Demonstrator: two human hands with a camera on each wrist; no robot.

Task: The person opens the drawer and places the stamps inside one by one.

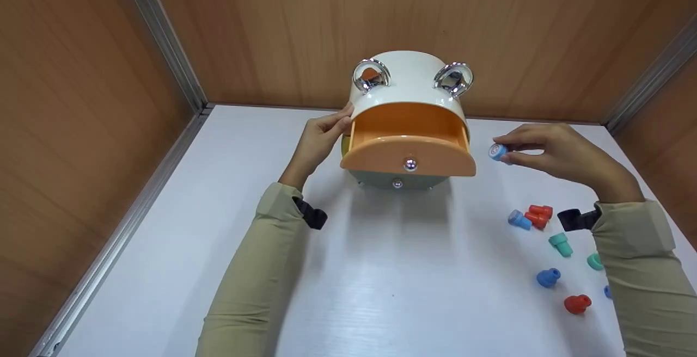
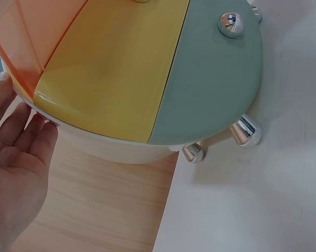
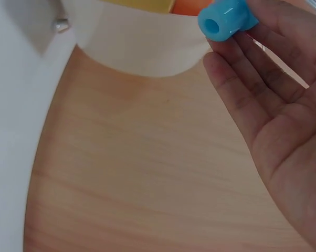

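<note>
Beside the pulled-out orange drawer [image 1: 405, 145] of the white cabinet [image 1: 408, 87], right hand [image 1: 555, 153] pinched a blue stamp [image 1: 497, 151], left hand [image 1: 321, 139] flat-fingered against the cabinet; loading step, apparently, needing a carry over the drawer.

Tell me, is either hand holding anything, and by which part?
The right hand pinches a small blue stamp by its narrow handle end at the fingertips. The left hand only rests against the side of the white drawer box.
</note>
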